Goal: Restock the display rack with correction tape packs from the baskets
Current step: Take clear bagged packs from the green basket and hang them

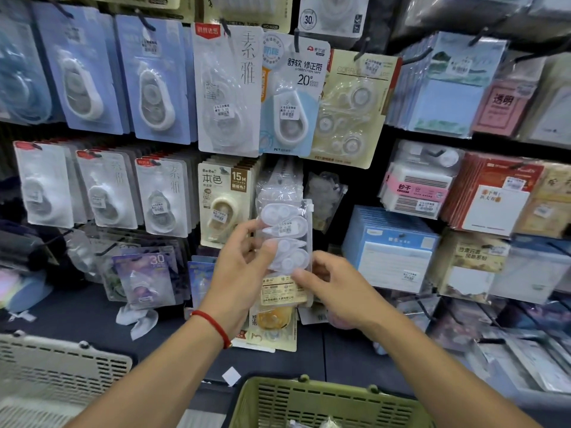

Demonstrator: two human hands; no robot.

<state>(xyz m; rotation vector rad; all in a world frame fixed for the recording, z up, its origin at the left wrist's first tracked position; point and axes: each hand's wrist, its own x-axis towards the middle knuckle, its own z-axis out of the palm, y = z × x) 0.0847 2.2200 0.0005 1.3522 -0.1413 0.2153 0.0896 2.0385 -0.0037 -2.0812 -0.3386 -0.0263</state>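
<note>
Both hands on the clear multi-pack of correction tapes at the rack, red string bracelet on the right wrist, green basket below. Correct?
Not quite: the head view shows the red string bracelet on the left wrist, not the right. The rest holds: left hand and right hand both hold the clear multi-pack at the rack, with the green basket below.

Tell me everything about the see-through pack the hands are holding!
The clear plastic pack holds several white, teardrop-shaped correction tapes stacked one above another, with a small price sticker near the top. It stands upright in front of the display rack, level with the lower row of hanging packs. The left hand pinches its left edge, and the right hand touches its lower right corner.
</note>
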